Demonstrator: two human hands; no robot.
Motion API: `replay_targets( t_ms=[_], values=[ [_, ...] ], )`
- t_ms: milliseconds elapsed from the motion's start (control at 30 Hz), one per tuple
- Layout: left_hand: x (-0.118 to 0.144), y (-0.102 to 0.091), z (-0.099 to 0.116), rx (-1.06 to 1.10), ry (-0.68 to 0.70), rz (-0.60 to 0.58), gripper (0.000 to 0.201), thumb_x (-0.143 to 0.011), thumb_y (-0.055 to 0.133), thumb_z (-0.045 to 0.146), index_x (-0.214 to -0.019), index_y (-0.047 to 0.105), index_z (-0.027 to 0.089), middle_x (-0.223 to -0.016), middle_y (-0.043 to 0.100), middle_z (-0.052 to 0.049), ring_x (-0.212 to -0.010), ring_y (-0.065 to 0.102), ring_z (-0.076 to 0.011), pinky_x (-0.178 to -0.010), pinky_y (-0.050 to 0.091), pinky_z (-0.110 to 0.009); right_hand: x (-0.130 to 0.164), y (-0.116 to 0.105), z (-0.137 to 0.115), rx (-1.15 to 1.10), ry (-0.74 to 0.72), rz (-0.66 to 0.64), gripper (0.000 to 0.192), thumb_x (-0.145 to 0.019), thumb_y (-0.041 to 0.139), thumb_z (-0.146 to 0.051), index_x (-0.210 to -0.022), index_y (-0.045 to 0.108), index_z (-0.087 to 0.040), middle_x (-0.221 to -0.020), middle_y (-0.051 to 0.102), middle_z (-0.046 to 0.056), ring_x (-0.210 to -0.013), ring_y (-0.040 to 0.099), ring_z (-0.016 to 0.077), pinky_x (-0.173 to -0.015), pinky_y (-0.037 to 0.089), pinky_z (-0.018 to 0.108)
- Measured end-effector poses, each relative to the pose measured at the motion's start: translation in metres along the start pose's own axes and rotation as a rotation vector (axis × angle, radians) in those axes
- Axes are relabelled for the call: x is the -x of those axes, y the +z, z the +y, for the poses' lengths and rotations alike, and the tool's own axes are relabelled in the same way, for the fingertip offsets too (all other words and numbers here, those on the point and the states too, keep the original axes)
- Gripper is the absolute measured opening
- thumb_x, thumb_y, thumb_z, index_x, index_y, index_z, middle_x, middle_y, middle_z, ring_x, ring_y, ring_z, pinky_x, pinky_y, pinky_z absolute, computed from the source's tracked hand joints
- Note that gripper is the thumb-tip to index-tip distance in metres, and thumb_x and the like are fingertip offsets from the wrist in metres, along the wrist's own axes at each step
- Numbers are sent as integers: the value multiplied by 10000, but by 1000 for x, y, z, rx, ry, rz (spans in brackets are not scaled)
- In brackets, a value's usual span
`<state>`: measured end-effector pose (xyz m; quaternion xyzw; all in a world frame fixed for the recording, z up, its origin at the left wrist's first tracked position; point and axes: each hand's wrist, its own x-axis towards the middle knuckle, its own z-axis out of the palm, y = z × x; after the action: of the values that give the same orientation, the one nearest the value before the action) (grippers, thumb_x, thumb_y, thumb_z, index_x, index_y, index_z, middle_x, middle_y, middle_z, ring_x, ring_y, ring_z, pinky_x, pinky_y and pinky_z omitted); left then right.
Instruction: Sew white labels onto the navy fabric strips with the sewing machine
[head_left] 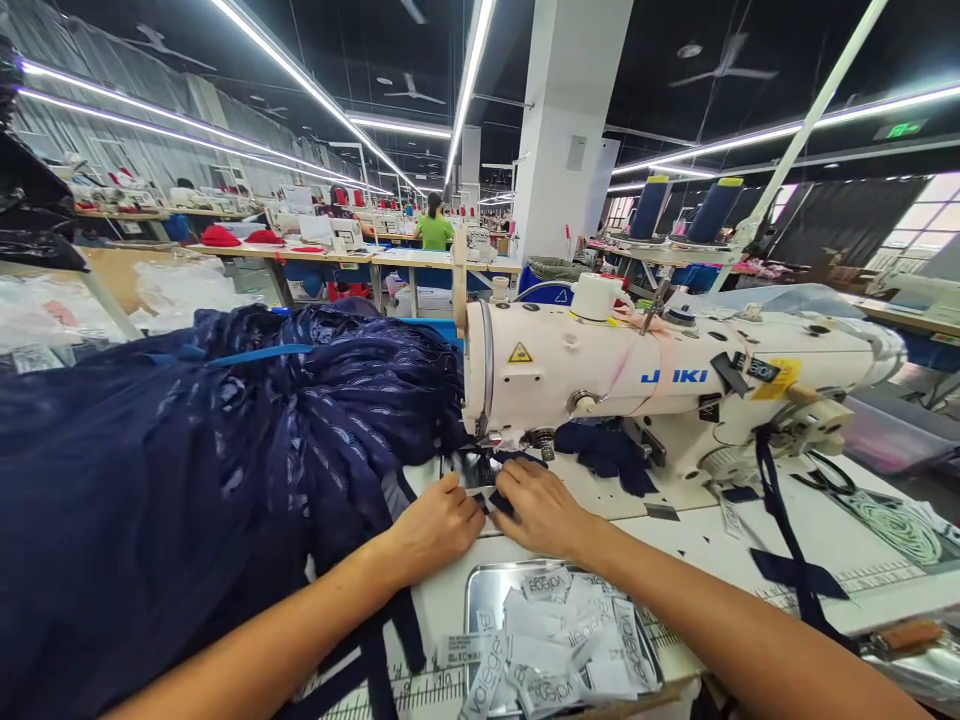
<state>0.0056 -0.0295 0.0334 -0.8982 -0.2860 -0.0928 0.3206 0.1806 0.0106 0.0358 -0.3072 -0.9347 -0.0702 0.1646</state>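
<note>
Fabric (491,497), a small dark navy piece, lies under our sewing machine (645,375) needle, where our left hand (439,525) and right hand (541,510) press it flat with fingers down, a tray (474,590) of labels just before them.

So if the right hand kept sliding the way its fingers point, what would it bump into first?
Probably the presser foot of the sewing machine: the right hand points up-left at it, fingertips on dark fabric just short of it. Depth is hard to judge.
</note>
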Motion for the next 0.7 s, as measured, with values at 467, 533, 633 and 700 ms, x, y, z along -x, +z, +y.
replay_targets(
  t_ms=[467, 533, 633, 700],
  values=[
    [0, -2, 3, -43, -60, 96, 261, -837, 304, 36, -719, 524, 112, -524, 537, -19, -454, 464, -144, -559, 312, -294, -12, 13, 8, -521, 296, -21, 201, -708, 510, -65, -535, 485, -165, -714, 547, 9, -662, 518, 120, -602, 372, 226],
    [-2, -1, 3, -36, -61, 97, 264, -835, 298, 30, -726, 525, 110, -524, 538, -22, -455, 469, -145, -556, 318, -295, -11, 19, 7, -590, 328, 23, 214, -697, 513, -65, -515, 471, -168, -709, 546, 2, -640, 511, 115, -590, 368, 226],
    [-4, 2, 4, -32, -56, 82, 259, -829, 297, 26, -755, 536, 96, -530, 551, -30, -464, 486, -151, -558, 331, -301, -11, 22, 6, -647, 355, 75, 212, -690, 513, -66, -512, 469, -171, -700, 542, -3, -620, 503, 112, -589, 367, 229],
    [-5, 3, 4, -31, -46, 65, 246, -820, 308, 20, -784, 543, 80, -537, 562, -33, -469, 498, -155, -558, 340, -302, -10, 22, 5, -665, 360, 91, 214, -693, 509, -70, -510, 465, -172, -697, 540, -3, -617, 503, 112, -591, 366, 231]
  ],
)
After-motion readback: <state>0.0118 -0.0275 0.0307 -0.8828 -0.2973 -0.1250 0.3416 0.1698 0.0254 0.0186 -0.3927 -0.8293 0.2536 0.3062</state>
